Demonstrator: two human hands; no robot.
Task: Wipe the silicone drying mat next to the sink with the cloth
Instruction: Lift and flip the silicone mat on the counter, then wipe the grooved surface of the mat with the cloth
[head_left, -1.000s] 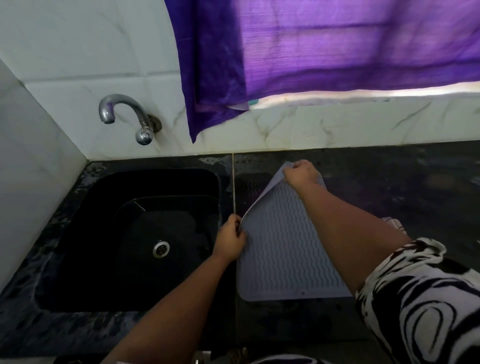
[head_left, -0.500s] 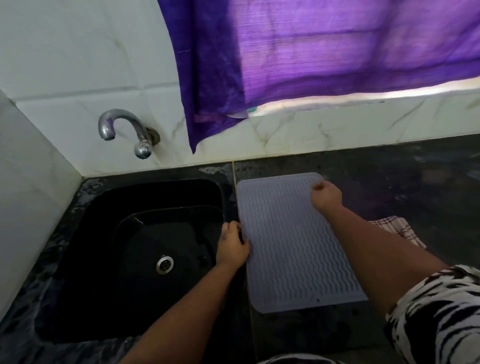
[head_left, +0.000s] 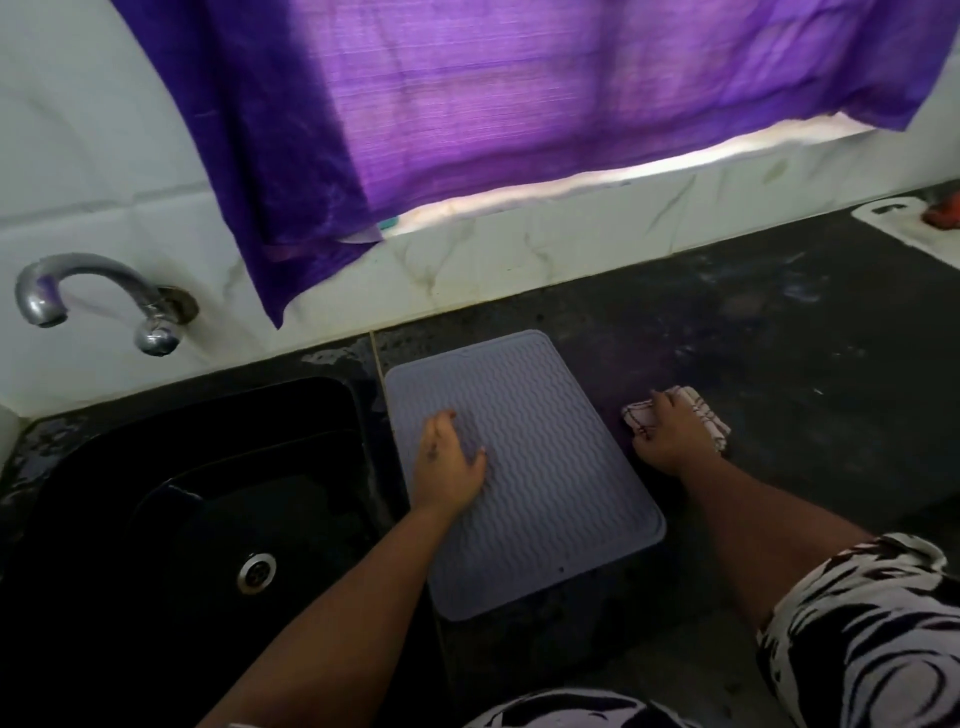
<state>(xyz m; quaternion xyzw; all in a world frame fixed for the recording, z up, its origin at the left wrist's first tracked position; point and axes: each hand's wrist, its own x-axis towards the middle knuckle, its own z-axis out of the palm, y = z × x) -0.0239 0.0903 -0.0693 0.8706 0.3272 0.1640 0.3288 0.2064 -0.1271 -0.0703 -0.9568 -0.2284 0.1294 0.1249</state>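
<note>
Head view: the right hand (head_left: 671, 435) covers most of the checked cloth (head_left: 702, 415), fingers curled onto it; grip unclear. The grey silicone mat (head_left: 540, 467) lies flat just right of the sink (head_left: 156, 493). The left hand (head_left: 448, 462) rests open-palmed at its 9 o'clock edge, the cloth at 3 o'clock beside it.

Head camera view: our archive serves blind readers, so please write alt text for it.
A person's left hand presses flat on a grey silicone drying mat beside a black sink, while the right hand grasps a checked cloth on the dark countertop.
</note>
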